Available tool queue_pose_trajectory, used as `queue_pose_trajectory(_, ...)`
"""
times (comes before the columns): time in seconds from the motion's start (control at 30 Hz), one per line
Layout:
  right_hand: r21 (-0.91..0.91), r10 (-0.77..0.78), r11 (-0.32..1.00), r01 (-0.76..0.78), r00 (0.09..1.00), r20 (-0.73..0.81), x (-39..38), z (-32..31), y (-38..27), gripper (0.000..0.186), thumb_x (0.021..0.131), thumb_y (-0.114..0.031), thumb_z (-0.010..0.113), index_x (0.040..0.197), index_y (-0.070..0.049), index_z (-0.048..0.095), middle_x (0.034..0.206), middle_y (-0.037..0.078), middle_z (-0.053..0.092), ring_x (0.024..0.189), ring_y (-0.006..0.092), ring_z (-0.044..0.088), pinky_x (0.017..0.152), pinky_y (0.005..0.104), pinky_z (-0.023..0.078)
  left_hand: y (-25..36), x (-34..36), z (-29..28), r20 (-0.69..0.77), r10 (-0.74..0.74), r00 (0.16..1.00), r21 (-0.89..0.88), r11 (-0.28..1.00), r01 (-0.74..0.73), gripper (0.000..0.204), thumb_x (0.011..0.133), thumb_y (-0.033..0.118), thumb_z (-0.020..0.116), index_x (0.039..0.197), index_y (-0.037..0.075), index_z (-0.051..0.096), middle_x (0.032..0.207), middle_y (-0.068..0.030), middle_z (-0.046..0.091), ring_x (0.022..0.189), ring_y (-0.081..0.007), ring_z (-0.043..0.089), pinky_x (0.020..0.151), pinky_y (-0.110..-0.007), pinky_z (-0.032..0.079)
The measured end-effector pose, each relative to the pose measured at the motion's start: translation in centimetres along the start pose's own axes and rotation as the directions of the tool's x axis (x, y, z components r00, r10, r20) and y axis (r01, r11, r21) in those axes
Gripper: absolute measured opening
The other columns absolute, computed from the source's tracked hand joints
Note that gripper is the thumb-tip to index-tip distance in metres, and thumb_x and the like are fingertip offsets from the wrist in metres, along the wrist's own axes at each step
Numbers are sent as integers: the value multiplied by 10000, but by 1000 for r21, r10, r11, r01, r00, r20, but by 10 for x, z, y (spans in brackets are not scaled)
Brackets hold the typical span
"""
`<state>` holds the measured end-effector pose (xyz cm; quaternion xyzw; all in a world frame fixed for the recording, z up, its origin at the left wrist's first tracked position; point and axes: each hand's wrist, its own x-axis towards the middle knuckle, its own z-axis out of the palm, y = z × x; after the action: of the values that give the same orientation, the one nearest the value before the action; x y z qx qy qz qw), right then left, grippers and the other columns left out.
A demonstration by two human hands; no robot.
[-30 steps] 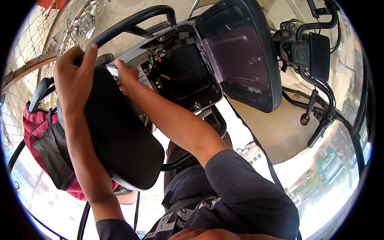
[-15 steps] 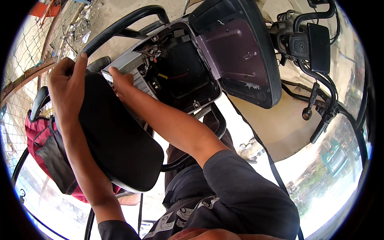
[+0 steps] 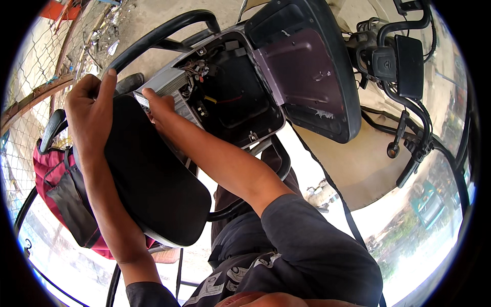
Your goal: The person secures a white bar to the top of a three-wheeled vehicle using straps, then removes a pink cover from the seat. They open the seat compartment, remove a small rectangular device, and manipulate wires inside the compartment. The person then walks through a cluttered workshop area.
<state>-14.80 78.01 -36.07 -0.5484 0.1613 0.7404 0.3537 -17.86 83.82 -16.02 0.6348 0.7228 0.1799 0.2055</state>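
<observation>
Silver metal with ribbed fins, that's the thing in play: a finned box [image 3: 166, 82] at the left end of an open compartment [image 3: 245, 125], upper middle of the frame. Right hand [image 3: 161, 108] has it grasped by its left end, thumb up on the top corner, the other fingers tucked down where I can't really see them. Left hand [image 3: 91, 110] looks wrapped around the low end of a black tube rail [image 3: 163, 31], left of centre; part of that grip is hidden too.

Why like that? My guess is the rail hand is there for bracing, since the person is leaning over a black seat pad [image 3: 153, 169] that sits between both forearms. Taking the box by its outer end also leaves its other end clear, which makes sense with that tangle of wires [image 3: 197, 69] bunched right there. And the lid [image 3: 299, 71] is swung over to the right, so the inside is easy to get at.

Looks-wise, the box is bare metal, longish, squared off, fins running lengthwise, with a pale patch by the thumb, maybe a label. It sits a bit slanted. Behind the wires the compartment is black and dusty, with a yellow connector [image 3: 209, 99] and a thin red wire [image 3: 232, 98] lying in it.
</observation>
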Motion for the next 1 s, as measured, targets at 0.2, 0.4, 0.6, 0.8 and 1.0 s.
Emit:
queue_pose_trajectory(0.2, 56, -6, 998, 0, 993, 115, 14, -5, 4, 460, 758, -304, 734, 1060, -6, 554, 929, 111, 640, 700, 191, 609, 535, 344, 459, -1, 1, 0, -11, 22, 1000, -2, 1000, -22, 416, 866, 263, 683, 616, -20, 507, 531, 7, 391, 537, -58, 335, 471, -282, 269)
queue_pose_trajectory(0.4, -48, 16, 999, -13, 998, 62, 1, -4, -8, 468, 740, -281, 747, 1079, -25, 552, 973, 102, 646, 813, 210, 626, 670, 405, 497, -1, 0, -1, -13, 10, 1000, -24, 1000, -11, 420, 854, 256, 687, 615, -33, 499, 526, -13, 378, 534, -71, 329, 468, -296, 276)
queue_pose_trajectory(0.6, 15, 37, 999, -37, 998, 46, 2, -3, -10, 451, 776, -189, 731, 1108, 22, 510, 1001, 128, 614, 839, 219, 633, 719, 393, 539, 3, -1, -1, -33, 30, 999, -22, 999, -30, 409, 851, 248, 686, 629, -45, 508, 522, -24, 377, 532, -77, 328, 467, -302, 288)
queue_pose_trajectory(0.8, 120, 20, 992, -31, 995, 94, -7, -1, -13, 448, 786, -145, 714, 1114, 64, 492, 991, 161, 613, 806, 231, 653, 675, 378, 580, 2, -1, -2, -33, 37, 999, -15, 999, -37, 408, 846, 263, 682, 639, -51, 525, 516, -42, 410, 526, -87, 356, 477, -303, 323)
queue_pose_trajectory(1.0, 176, 29, 983, -48, 993, 111, -6, -2, -12, 402, 776, -123, 712, 1053, 74, 498, 958, 172, 609, 757, 225, 658, 596, 355, 590, -1, -1, -2, -30, 39, 999, -25, 999, -40, 405, 849, 277, 680, 650, -51, 548, 519, -58, 444, 519, -97, 377, 486, -307, 340)
